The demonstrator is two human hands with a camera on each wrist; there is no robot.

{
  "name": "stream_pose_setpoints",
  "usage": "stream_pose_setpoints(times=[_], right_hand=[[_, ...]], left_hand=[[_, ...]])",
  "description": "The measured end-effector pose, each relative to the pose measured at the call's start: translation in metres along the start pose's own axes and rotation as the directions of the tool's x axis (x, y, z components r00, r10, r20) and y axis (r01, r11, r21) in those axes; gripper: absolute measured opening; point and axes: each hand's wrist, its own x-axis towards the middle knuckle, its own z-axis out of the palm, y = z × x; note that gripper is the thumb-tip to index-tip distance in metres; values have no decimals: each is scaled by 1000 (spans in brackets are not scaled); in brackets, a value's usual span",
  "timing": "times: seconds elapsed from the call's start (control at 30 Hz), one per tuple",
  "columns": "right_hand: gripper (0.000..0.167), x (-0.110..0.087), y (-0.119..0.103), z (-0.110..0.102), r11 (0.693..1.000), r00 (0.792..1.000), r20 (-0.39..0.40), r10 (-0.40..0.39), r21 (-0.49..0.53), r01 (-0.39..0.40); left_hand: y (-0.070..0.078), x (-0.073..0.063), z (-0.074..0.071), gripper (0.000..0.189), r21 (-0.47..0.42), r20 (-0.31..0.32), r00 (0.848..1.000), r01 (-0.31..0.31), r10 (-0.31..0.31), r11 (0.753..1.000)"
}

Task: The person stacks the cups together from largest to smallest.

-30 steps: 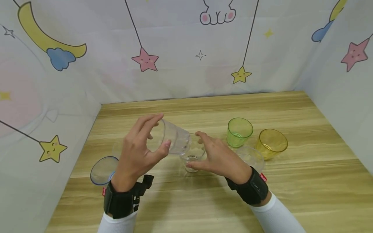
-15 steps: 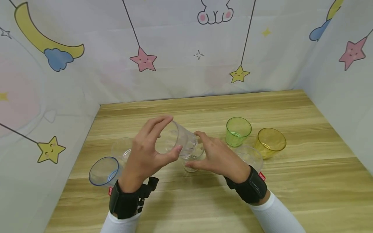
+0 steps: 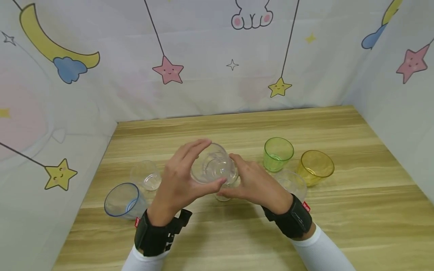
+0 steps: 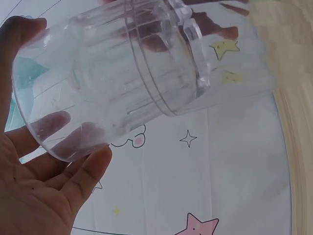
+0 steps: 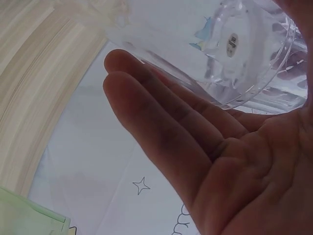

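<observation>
The left grip holds the upper cup near its rim, tilted, base in the mouth of the lower cup, which the right grip clasps. On the worktop, the blue cup sits left, the yellow cup right, near the green cup.

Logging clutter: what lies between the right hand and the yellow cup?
In the head view, a clear cup is between the right hand and yellow cup.

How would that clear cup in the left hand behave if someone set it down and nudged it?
The clear cup looks stiff: its rim curves evenly where the left hand grips it. Its glossy wall may be a bit slippery. Being round, it could roll if laid on its side.
</observation>
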Motion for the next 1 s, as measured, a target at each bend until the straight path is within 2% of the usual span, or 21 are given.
stream_pose_setpoints(times=[0.4, 0.6, 0.8, 1.0], right_hand=[[79, 1, 2, 1, 1000, 1000, -27, 1, 5, -1], [78, 0, 2, 1, 999, 1000, -9, 21, 28, -21], [84, 1, 3, 0, 999, 1000, 15, 19, 50, -20], [80, 1, 3, 0, 998, 999, 30, 40, 55, -42]], left_hand=[[2, -1, 11, 85, -16, 39, 999, 2, -2, 1000], [0, -2, 16, 86, -23, 62, 998, 5, -4, 1000], [-4, -4, 22, 86, -20, 104, 994, 23, -21, 1000], [-6, -6, 24, 87, -12, 120, 992, 40, -38, 999]])
